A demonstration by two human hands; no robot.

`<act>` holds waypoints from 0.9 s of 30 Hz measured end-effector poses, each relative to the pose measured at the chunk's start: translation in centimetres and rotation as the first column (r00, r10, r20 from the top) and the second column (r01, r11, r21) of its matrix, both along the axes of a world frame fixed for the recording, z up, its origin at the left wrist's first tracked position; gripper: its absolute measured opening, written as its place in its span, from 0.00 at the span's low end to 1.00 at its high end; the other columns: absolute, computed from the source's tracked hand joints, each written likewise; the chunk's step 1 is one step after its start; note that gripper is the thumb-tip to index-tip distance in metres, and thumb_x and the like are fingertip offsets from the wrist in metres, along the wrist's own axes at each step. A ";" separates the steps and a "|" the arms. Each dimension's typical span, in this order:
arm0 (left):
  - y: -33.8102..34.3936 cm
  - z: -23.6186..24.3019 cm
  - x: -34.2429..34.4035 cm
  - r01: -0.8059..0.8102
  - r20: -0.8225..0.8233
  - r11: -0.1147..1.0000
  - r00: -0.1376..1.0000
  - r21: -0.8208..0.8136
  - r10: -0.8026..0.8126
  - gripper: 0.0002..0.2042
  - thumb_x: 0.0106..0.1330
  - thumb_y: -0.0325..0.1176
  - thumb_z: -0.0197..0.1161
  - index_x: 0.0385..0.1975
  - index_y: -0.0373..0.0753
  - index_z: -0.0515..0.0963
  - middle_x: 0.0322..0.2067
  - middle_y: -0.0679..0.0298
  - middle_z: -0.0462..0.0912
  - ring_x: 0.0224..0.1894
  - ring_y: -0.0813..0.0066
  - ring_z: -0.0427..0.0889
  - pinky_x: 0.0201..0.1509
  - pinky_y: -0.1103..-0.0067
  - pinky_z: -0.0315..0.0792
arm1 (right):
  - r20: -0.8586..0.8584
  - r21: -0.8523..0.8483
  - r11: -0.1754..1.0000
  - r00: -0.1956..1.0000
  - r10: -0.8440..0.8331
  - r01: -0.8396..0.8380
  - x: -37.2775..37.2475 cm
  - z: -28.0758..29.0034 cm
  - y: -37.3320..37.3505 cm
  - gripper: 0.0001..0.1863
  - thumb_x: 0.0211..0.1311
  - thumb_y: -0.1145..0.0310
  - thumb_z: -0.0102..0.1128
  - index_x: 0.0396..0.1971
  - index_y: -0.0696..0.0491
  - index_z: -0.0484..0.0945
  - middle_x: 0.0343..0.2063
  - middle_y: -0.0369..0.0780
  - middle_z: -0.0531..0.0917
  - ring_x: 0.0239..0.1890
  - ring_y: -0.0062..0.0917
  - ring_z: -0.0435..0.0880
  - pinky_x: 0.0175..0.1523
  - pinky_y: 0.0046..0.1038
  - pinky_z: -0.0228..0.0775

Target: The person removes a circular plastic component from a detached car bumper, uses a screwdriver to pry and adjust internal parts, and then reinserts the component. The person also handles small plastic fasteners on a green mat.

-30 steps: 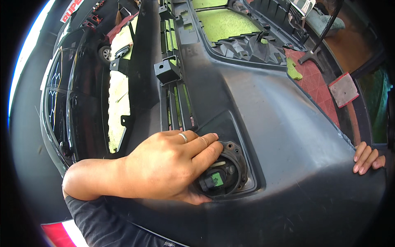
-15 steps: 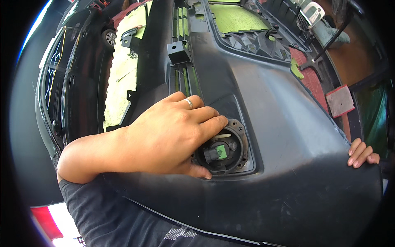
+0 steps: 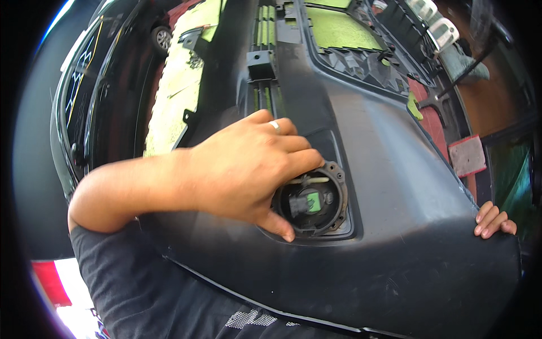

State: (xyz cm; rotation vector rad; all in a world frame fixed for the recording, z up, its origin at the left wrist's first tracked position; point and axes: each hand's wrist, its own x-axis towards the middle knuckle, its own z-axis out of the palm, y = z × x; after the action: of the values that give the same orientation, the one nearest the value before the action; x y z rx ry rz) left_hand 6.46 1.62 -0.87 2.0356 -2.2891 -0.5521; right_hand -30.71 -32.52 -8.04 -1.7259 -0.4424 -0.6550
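Note:
A black plastic car bumper [image 3: 395,198] fills the middle, its inner side toward me. A round black fog lamp [image 3: 339,209] sits in its recess, with a green-marked bulb connector [image 3: 312,201] and a pale rod inside its ring. My left hand [image 3: 254,166], wearing a ring, is closed around the lamp: the fingers reach its far rim and the thumb presses at the near left. The palm hides the lamp's left part. At the bumper's right edge, my right hand [image 3: 494,220] is curled over the border; its thumb and palm are mostly hidden behind.
A black square bracket [image 3: 260,65] stands up from the bumper's slats. Yellow-green sheeting [image 3: 176,101] shows beyond and through the openings. A dark car [image 3: 93,113] is at left. White chairs [image 3: 443,34] and a red-edged grey block [image 3: 467,156] lie to the right.
The whole view has shifted slightly, so the bumper appears a little further right. My left hand keeps its hold on the lamp, and my right hand stays on the edge.

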 end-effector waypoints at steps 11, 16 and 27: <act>0.7 0.2 0.1 0.018 0.047 1.000 0.999 0.014 -0.018 0.40 0.47 0.60 0.79 0.52 0.34 0.77 0.36 0.55 0.84 0.43 0.52 0.85 0.54 0.63 0.73 | 0.030 -0.028 0.998 0.998 0.056 -0.055 1.8 1.4 1.3 0.19 0.81 0.63 0.39 0.62 0.58 0.67 0.34 0.44 0.81 0.36 0.33 0.82 0.47 0.39 0.68; 0.5 0.0 -0.8 0.033 0.139 0.999 0.990 0.000 -0.032 0.35 0.50 0.57 0.79 0.46 0.32 0.79 0.35 0.52 0.87 0.44 0.52 0.87 0.51 0.63 0.79 | -0.105 -0.089 0.993 0.992 0.072 -0.081 0.2 1.3 -1.0 0.17 0.80 0.70 0.35 0.54 0.60 0.74 0.29 0.45 0.82 0.33 0.32 0.81 0.48 0.38 0.69; 2.0 3.6 4.0 -0.107 -0.192 0.967 0.979 -0.232 0.062 0.39 0.62 0.64 0.69 0.59 0.32 0.79 0.53 0.47 0.84 0.59 0.55 0.83 0.62 0.68 0.75 | -0.151 -0.135 0.974 0.975 0.161 -0.181 -3.8 -0.5 -7.1 0.21 0.81 0.67 0.40 0.66 0.60 0.67 0.35 0.47 0.82 0.38 0.34 0.82 0.51 0.41 0.70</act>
State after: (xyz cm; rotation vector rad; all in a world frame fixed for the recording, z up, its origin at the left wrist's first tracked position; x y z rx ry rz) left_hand 10.49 3.57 2.78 1.8736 -2.0420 -0.4131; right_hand -34.53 -39.60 -8.50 -1.8365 -0.5463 -0.3822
